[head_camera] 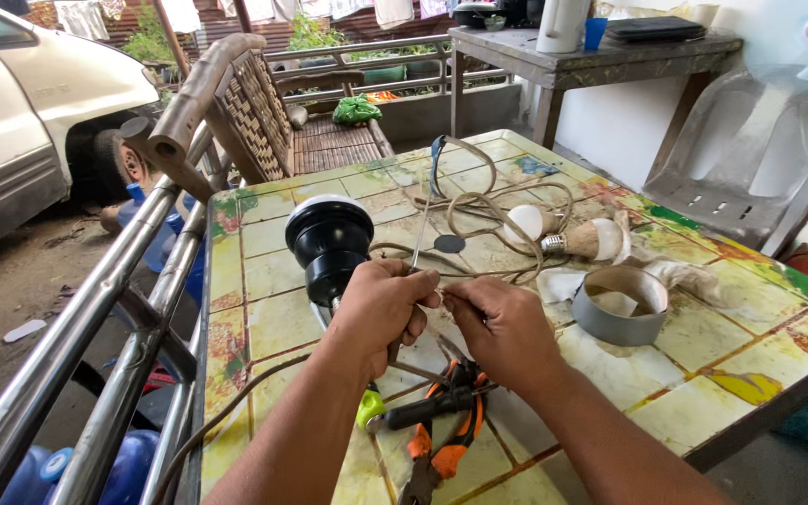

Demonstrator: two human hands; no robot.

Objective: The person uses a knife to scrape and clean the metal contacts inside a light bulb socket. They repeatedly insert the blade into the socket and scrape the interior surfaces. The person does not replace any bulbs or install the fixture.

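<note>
Whatever the fingers (pixel 423 285) are pinching is way too thin to make out. The pliers (pixel 441 440) run off the bottom edge, half under the right hand (pixel 502 332). The car (pixel 21 112) at upper left is cut off too.

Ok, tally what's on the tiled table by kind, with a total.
Black lamp socket, in the left hand: 1
Light bulbs: 2
Grey tape roll: 1
Orange-handled pliers: 1
Tangled tan cord: 1
Total: 6
The right hand pinches a thin wire.
</note>
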